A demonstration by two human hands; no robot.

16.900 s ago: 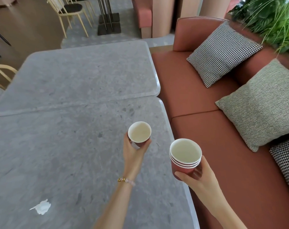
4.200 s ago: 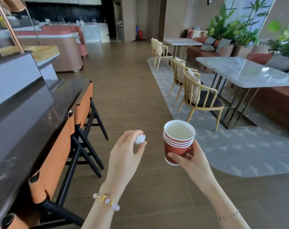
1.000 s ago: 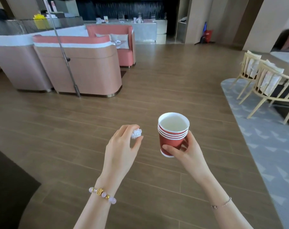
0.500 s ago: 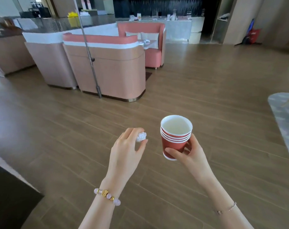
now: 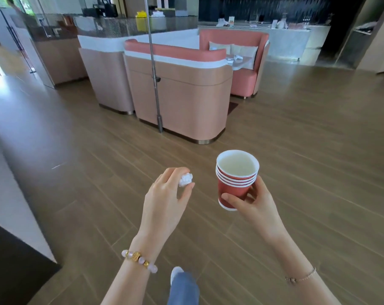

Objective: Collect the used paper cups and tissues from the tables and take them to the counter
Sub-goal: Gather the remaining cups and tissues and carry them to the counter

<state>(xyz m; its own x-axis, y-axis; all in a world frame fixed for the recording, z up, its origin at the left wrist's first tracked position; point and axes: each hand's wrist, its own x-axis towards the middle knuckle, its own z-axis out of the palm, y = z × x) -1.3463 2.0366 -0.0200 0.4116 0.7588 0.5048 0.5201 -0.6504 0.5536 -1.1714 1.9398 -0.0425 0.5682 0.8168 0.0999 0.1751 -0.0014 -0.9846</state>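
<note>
Wooden floor [image 5: 296, 133] open ahead — booth [image 5: 177, 93] beyond hands.

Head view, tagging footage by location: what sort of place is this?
Probably a cafe or restaurant: upholstered pink booth seating around a small table, a long service counter at the back, and stacked red paper cups being carried.

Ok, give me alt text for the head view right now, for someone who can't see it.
The right hand holds a stack of red paper cups upright, and the left hand pinches a crumpled white tissue, both above a wooden floor. A pink booth stands ahead.
</note>
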